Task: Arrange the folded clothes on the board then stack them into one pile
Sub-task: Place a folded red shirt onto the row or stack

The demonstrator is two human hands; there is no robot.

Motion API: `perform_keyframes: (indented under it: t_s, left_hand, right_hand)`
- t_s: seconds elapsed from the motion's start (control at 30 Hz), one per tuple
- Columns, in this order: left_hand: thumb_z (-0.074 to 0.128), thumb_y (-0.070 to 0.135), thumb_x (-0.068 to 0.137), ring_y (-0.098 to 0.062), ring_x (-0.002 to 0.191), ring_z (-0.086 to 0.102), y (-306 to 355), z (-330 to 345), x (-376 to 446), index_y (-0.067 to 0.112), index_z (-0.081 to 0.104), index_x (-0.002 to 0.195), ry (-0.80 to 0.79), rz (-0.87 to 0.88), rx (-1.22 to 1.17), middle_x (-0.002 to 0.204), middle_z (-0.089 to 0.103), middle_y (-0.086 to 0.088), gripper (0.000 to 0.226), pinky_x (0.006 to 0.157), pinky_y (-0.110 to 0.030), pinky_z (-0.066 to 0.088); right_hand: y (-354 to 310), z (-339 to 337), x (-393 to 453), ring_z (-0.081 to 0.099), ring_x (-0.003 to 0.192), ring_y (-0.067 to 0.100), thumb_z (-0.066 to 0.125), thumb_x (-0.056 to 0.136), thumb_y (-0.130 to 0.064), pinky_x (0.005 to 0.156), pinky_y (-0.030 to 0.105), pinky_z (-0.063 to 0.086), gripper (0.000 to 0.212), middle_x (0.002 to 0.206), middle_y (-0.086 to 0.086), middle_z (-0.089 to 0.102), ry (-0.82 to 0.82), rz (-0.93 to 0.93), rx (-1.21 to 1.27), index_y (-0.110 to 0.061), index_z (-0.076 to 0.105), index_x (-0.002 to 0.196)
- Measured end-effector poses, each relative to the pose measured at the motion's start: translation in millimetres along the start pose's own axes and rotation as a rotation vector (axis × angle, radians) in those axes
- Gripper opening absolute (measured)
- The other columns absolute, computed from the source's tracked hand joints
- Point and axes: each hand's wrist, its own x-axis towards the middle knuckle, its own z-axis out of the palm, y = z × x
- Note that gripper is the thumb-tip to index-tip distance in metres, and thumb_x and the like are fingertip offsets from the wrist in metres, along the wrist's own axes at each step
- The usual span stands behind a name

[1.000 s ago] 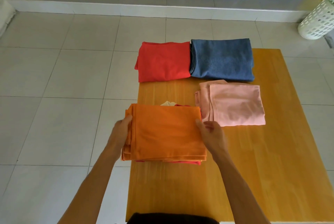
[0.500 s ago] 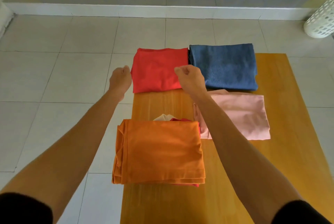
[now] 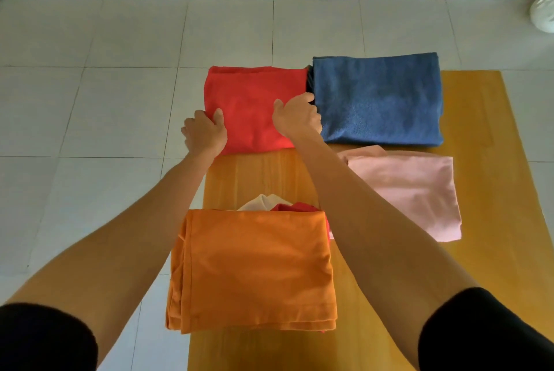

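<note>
Fingers (image 3: pixel 192 125) of my left hand (image 3: pixel 205 133) curl over the near left edge of the red folded cloth (image 3: pixel 254 107), thumb lying on top; the fingers (image 3: pixel 305 98) of my right hand (image 3: pixel 296 117) wrap its right edge, right where it meets the blue folded cloth (image 3: pixel 377 98). Both hands look closed on the red piece, though I cannot tell how far the fingertips reach underneath. Half a second ago both hands hovered in loose fists above this cloth, and a second ago they were squaring the orange cloth (image 3: pixel 254 268) on the near pile; now they have come down and taken hold of the next piece. The red cloth lies flat at the far left of the desk (image 3: pixel 491 160), overhanging its far and left edges. I judge the stacking is mid-way: the orange pile already has a white and a red layer peeking out at its far edge, while the red, the blue and the pink folded cloth (image 3: pixel 410 190) wait to be added. The next move, I reckon, calls for lifting the red cloth level so the folds hold, then carrying it back onto the orange pile.
</note>
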Motion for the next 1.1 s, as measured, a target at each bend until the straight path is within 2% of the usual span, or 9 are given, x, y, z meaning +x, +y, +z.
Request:
perform_keyframes:
  t_s: [0.1,0.23,0.4,0.5,0.57,0.67,0.8,0.97,1.1]
  left_hand:
    - [0.033,0.047,0.099,-0.036,0.113,0.05,4.6,4.8,-8.5,0.002,0.046,0.125,0.056,0.037,0.013,0.124,0.051,-0.021,0.054,0.092,-0.047,0.047]
    - [0.03,0.051,0.099,-0.032,0.104,0.057,0.4,5.4,-13.8,0.002,0.046,0.124,0.084,0.076,-0.01,0.118,0.057,-0.017,0.057,0.083,-0.041,0.05]
    - [0.027,0.069,0.091,-0.023,0.087,0.057,-4.7,-6.6,-17.5,0.007,0.045,0.128,-0.112,-0.175,-0.269,0.111,0.058,-0.011,0.074,0.066,-0.032,0.049]
    - [0.03,0.078,0.083,-0.03,0.098,0.06,-10.8,-21.8,-21.5,0.011,0.044,0.134,-0.307,-0.288,-0.383,0.12,0.059,-0.013,0.085,0.079,-0.04,0.055]
    - [0.039,0.077,0.082,-0.032,0.103,0.06,-18.0,-33.9,-27.3,0.014,0.043,0.137,-0.429,-0.353,-0.479,0.124,0.058,-0.012,0.083,0.088,-0.046,0.054]
    - [0.059,0.066,0.079,-0.031,0.106,0.061,-24.5,-53.2,-39.5,0.016,0.043,0.138,-0.583,-0.415,-0.701,0.125,0.06,-0.008,0.079,0.088,-0.048,0.054]
    - [0.058,0.056,0.086,-0.026,0.096,0.067,-17.4,-88.9,-70.5,0.018,0.05,0.129,-0.534,-0.325,-0.837,0.111,0.067,-0.005,0.058,0.067,-0.039,0.058]
    - [0.051,0.058,0.09,-0.023,0.097,0.071,-13.7,-140.5,-120.0,0.029,0.051,0.129,-0.481,-0.161,-0.874,0.113,0.07,0.001,0.048,0.075,-0.043,0.06]
    - [0.054,0.054,0.089,-0.018,0.098,0.07,-33.0,-156.3,-171.0,0.034,0.05,0.131,-0.466,-0.08,-0.884,0.115,0.068,0.007,0.047,0.075,-0.04,0.059]
  right_hand:
    - [8.3,9.9,2.7,0.053,0.128,0.037,0.05,0.099,-0.05,0.099,0.047,0.047,0.073,0.142,0.021,0.049,0.089,-0.001,-0.043,0.003,0.032,0.146]
    - [19.5,14.5,-1.6,0.062,0.117,0.034,0.047,0.099,-0.053,0.087,0.043,0.048,0.064,0.125,0.015,0.064,0.046,-0.03,-0.078,0.001,0.047,0.134]
    - [33.7,10.9,-13.9,0.062,0.112,0.033,0.05,0.096,-0.053,0.088,0.043,0.048,0.056,0.118,0.013,0.067,-0.05,-0.04,-0.028,-0.005,0.059,0.122]
    - [53.1,17.7,-25.4,0.058,0.117,0.035,0.051,0.093,-0.053,0.092,0.041,0.046,0.055,0.122,0.014,0.064,-0.087,-0.035,0.076,-0.007,0.057,0.122]
    - [64.1,19.4,-35.1,0.057,0.118,0.034,0.053,0.095,-0.047,0.092,0.039,0.043,0.049,0.124,0.013,0.063,-0.08,-0.042,0.168,-0.007,0.055,0.123]
    - [68.4,12.2,-49.9,0.055,0.119,0.026,0.052,0.1,-0.037,0.1,0.038,0.046,0.051,0.138,0.009,0.055,-0.133,0.04,0.489,-0.008,0.043,0.14]
    - [56.2,-11.9,-71.0,0.057,0.107,0.02,0.05,0.103,-0.032,0.088,0.036,0.05,0.037,0.122,0.004,0.056,-0.154,0.005,0.645,-0.01,0.045,0.132]
    - [49.1,-53.3,-121.9,0.063,0.102,0.02,0.057,0.101,-0.029,0.087,0.039,0.058,0.024,0.116,0.003,0.062,-0.161,-0.145,0.763,-0.013,0.053,0.118]
    - [86.5,-65.2,-178.2,0.066,0.113,0.023,0.06,0.099,-0.029,0.092,0.042,0.058,0.025,0.126,0.006,0.064,-0.186,-0.199,0.845,-0.02,0.058,0.123]
